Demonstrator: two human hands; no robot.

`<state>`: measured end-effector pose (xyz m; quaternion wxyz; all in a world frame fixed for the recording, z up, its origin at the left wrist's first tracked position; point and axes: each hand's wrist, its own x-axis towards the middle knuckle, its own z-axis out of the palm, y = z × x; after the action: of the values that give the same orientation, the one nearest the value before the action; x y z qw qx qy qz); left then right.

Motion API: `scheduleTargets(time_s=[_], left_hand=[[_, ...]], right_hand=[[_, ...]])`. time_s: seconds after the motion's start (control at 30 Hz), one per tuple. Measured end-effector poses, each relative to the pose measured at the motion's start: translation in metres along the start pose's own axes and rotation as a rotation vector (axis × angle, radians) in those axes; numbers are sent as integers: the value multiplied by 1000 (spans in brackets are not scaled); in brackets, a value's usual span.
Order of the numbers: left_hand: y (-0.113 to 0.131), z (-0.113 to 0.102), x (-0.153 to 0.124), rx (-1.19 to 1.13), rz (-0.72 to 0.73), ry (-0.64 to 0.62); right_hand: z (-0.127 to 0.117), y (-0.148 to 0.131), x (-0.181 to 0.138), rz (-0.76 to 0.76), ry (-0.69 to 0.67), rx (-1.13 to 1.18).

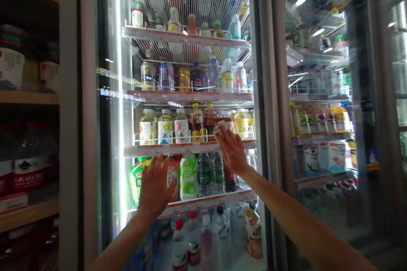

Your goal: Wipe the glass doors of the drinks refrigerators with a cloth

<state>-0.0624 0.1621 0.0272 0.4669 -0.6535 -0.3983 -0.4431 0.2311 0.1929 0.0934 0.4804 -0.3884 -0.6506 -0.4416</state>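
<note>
In front of me is a drinks cooler with a glass door, lit by a bright strip along its left side. My right hand presses a pale, crumpled cloth to the glass, at the height of a row of tea bottles. Only a small part of the cloth shows past the fingers. Lower and to the left, my left hand lies with its fingers stretched out, up against the glass, holding nothing. Behind it stand a green bottle and a white-and-green bottle.
A metal door frame runs upright just right of my right forearm. Beyond it is another glass-fronted cooler with stocked shelves. On the left, wooden shelves carry large dark-labelled bottles. Several red-capped bottles stand low in the middle cooler.
</note>
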Motion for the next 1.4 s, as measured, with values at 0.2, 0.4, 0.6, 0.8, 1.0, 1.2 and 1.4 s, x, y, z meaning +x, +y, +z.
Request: scheduleTargets(time_s=[0.2,0.4,0.6,0.8,1.0,1.2,1.4], left_hand=[[-11,-6,59,-19,-87,64],[-10,10,74,9,-30,51],[-11,11,70,32,-25,73],[-12,8,71,49,-15,40],[-15,9,70,51,-10,35],[-29,7,69,23,-80,54],[-21,1,76,-56,-128,100]], right_hand=[[0,9,28,376,234,-45],[-3,23,43,139,131,-17],[4,-9,65,154,184,14],[-2,-10,77,76,104,18],[4,-30,104,95,120,-22],[-7,-12,93,116,91,-38],[7,-52,95,62,85,90]])
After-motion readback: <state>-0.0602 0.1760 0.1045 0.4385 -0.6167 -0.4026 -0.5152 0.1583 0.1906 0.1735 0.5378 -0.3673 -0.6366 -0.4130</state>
